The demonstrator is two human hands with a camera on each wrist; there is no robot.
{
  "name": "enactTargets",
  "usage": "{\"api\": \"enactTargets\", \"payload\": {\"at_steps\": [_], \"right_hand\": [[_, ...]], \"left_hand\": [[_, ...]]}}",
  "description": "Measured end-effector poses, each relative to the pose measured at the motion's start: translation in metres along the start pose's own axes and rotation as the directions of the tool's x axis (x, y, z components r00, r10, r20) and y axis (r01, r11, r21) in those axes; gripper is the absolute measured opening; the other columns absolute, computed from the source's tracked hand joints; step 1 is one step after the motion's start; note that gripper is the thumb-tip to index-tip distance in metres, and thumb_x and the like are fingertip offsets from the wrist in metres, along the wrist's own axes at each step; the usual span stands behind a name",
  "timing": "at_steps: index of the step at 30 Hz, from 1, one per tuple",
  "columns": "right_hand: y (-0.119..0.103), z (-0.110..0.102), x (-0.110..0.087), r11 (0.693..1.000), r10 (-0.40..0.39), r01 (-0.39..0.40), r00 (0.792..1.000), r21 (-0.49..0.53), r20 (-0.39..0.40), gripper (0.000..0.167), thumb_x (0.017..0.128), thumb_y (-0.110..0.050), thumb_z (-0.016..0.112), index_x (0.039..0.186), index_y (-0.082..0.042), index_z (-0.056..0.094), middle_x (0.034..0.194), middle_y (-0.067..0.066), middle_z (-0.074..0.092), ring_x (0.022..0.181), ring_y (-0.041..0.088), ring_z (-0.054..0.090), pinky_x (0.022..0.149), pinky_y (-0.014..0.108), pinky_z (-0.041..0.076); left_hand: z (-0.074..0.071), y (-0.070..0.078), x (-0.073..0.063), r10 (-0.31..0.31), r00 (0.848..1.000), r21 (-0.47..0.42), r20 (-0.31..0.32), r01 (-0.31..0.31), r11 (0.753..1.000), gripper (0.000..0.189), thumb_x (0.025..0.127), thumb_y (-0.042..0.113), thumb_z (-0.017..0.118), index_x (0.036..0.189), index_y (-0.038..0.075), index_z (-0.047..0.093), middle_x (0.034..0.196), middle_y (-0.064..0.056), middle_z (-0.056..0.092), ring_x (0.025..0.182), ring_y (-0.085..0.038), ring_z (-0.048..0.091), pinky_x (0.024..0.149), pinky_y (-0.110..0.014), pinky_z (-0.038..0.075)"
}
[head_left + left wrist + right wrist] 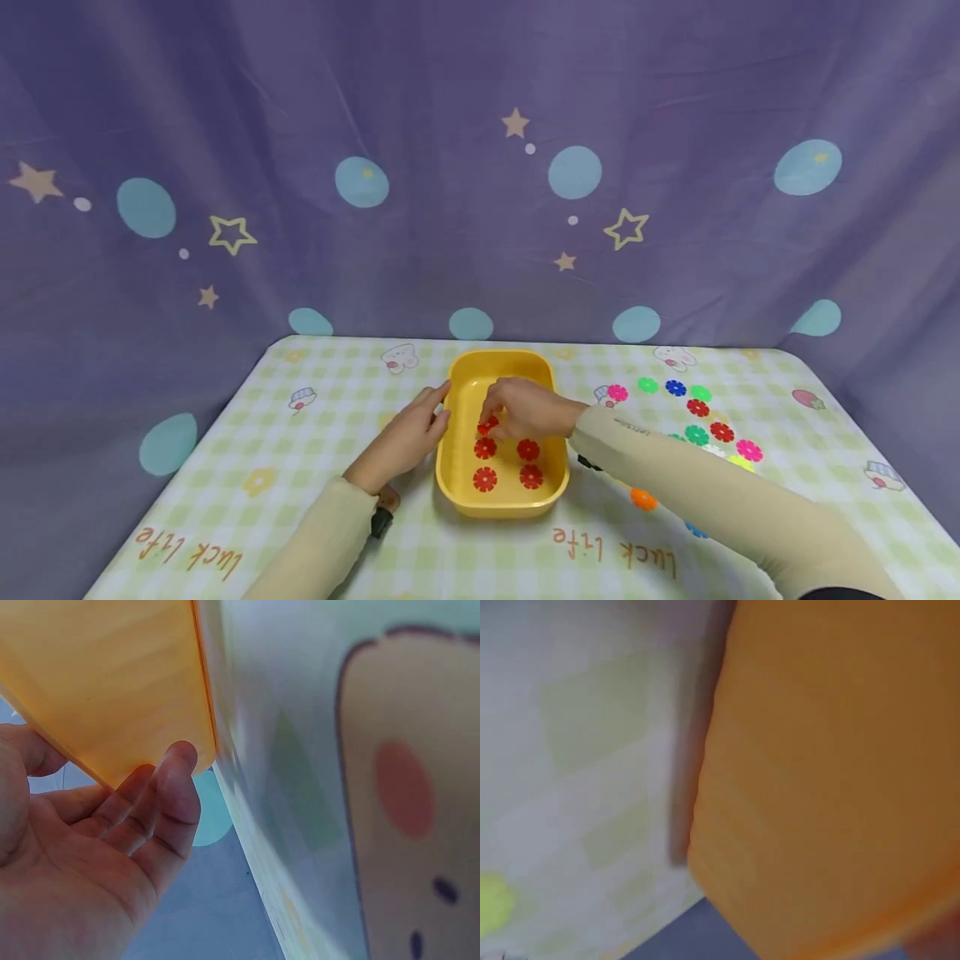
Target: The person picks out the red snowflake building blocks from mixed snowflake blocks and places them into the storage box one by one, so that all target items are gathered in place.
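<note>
Inside a yellow plastic tray (501, 505), my right hand (528, 408) reaches down over the left part of the floor. Its thumb and fingers pinch a red flower-shaped disc (489, 424). Just below that, several matching red discs (528, 450) lie in two columns on the tray floor. My left hand (405, 437) rests against the tray's left side, fingers loosely extended. In the left wrist view, the fingertips (180, 761) touch the outer wall of the tray (112, 682). The right wrist view shows mostly the tray's outer wall (817, 765), with the right hand almost wholly hidden.
Loose flower discs in several colours lie on the table right of the tray, including a blue one (676, 388), a pink one (749, 450) and an orange one (642, 498). My right forearm (697, 479) crosses above some. A purple curtain (450, 250) hangs behind the checked tablecloth (337, 375).
</note>
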State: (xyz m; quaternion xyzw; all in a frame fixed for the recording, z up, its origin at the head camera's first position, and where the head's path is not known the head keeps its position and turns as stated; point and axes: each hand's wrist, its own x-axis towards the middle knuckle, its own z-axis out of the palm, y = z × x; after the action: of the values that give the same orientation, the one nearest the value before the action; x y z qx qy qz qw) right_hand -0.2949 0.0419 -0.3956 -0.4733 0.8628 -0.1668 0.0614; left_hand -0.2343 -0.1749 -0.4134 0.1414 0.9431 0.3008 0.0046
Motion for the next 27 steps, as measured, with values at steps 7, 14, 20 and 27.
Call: {"api": "enactTargets", "payload": {"at_steps": [7,14,20,27], "right_hand": [[0.009,0.007,0.013,0.996,0.073,-0.075,0.995,0.037,0.073,0.014,0.081,-0.016,0.076,0.095,-0.014,0.075,0.089,-0.007,0.066,0.075,0.006,0.056,0.076,0.019,0.047],[0.011,-0.001,0.003,0.998,-0.017,0.015,0.999,0.056,0.04,0.016,0.086,-0.013,0.069,0.101,-0.01,0.074,0.094,-0.004,0.063,0.082,0.008,0.056,0.082,0.023,0.046],[0.034,-0.04,-0.054,0.988,0.1,-0.064,0.957,0.137,-0.274,0.013,0.091,-0.012,0.064,0.098,-0.014,0.074,0.092,-0.007,0.061,0.075,0.009,0.054,0.067,0.029,0.049],[0.086,-0.057,-0.178,0.925,0.379,-0.356,0.892,0.134,-0.247,0.014,0.087,-0.013,0.068,0.1,-0.017,0.072,0.094,-0.005,0.063,0.077,0.011,0.055,0.067,0.029,0.048]], "left_hand": [[0.0,0.003,0.003,0.029,1.0,0.008,-0.006,-0.029,1.0,0.051,0.1,0.024,0.047,0.147,0.007,0.034,0.121,0.0,0.051,0.076,-0.007,0.05,0.075,-0.026,0.047],[0.0,0.001,0.001,0.014,1.0,-0.003,-0.006,-0.014,1.0,0.051,0.1,0.023,0.047,0.147,0.007,0.034,0.123,-0.001,0.051,0.075,-0.007,0.05,0.071,-0.027,0.047],[0.003,0.0,0.002,0.0,1.0,-0.022,0.002,0.0,1.0,0.052,0.1,0.023,0.047,0.148,0.008,0.032,0.123,-0.003,0.051,0.074,-0.008,0.05,0.069,-0.026,0.047],[0.002,0.0,0.002,-0.014,1.0,-0.024,0.006,0.014,1.0,0.053,0.1,0.024,0.046,0.149,0.009,0.031,0.123,-0.002,0.051,0.076,-0.008,0.051,0.069,-0.027,0.047]]}}
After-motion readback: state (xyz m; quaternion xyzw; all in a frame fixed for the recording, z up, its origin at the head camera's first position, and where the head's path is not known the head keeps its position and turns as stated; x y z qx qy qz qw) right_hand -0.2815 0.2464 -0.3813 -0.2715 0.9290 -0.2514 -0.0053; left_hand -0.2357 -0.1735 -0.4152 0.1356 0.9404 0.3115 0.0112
